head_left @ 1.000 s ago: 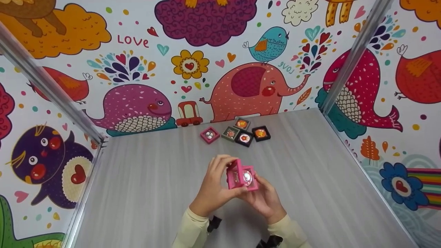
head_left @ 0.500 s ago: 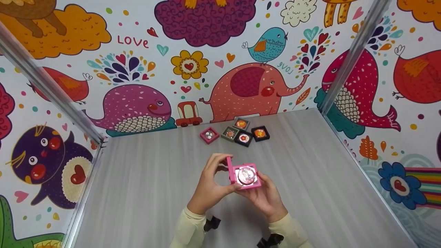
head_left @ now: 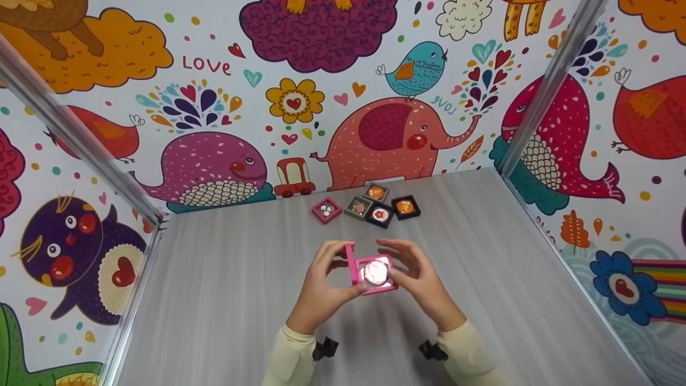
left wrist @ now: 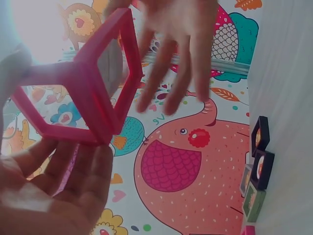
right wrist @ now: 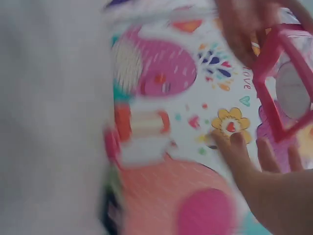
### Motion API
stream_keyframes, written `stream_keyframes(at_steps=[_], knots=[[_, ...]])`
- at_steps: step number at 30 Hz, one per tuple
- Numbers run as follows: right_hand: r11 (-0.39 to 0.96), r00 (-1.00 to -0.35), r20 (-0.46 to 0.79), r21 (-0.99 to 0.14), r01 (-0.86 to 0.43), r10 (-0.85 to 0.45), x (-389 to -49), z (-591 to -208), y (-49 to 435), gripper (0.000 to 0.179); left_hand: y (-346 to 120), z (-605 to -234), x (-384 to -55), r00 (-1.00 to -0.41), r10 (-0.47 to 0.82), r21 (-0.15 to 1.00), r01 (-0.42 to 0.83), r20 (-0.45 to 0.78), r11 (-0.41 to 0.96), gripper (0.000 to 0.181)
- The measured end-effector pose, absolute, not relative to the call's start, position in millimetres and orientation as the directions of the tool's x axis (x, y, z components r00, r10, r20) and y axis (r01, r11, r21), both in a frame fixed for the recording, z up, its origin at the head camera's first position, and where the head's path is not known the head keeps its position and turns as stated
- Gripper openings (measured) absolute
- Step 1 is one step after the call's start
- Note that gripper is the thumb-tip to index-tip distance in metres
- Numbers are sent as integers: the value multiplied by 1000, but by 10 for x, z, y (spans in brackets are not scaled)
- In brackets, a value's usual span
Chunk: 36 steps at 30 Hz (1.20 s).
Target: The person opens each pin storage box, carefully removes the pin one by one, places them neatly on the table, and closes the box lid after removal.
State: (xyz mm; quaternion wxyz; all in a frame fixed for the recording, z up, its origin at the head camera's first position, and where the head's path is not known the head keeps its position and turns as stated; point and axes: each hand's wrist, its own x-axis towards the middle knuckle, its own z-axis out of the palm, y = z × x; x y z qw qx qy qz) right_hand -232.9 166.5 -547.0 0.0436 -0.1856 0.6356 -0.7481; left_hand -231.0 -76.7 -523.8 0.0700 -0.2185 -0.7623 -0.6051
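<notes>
My left hand point(head_left: 320, 289) holds a small pink hinged display case point(head_left: 352, 265), swung apart, its fingers and thumb at the frame. In the left wrist view the two pink frames point(left wrist: 90, 107) stand at an angle, with clear windows. A shiny round badge point(head_left: 375, 272) sits in the right half, its face bright with glare. Beside that half is my right hand point(head_left: 420, 281), its thumb tip right at the badge's edge in the head view. Its fingers point(left wrist: 171, 81) are spread and away from the case in the left wrist view.
Small square cases with round badges lie at the back of the grey table point(head_left: 241, 279): a pink one point(head_left: 326, 210), a green one point(head_left: 358, 208), a grey one point(head_left: 376, 192) and black ones point(head_left: 405, 207). Cartoon-printed walls point(head_left: 214, 107) enclose the table behind and at both sides.
The case has opened wider, its left half now seen edge-on. My right hand has let go from beneath the right half and come up beside it, fingers spread.
</notes>
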Motion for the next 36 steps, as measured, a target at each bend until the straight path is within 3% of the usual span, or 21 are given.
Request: stream_keyframes(at_steps=[4, 10, 17, 23, 36], knots=[[120, -871, 298, -921, -370, -391, -2368, -5333, 1689, 61, -773, -5243, -2314, -898, 253, 895, 409, 359, 181, 71], [314, -831, 295, -825, -470, -471, -2386, -5215, 1690, 64, -761, -5276, -2329, -893, 259, 888, 420, 368, 186, 73], [359, -789, 382, -736, -574, -481, -2434, -5196, 1668, 54, -751, -5302, -2344, -894, 270, 891, 414, 358, 187, 71], [332, -772, 491, -707, -624, -405, -2428, -5144, 1723, 47, -770, -5300, -2349, -899, 263, 891, 405, 349, 204, 71], [415, -857, 451, -750, -515, -249, -2471, -5147, 2327, 52, -993, -5378, -2338, -932, 173, 911, 352, 319, 216, 74]])
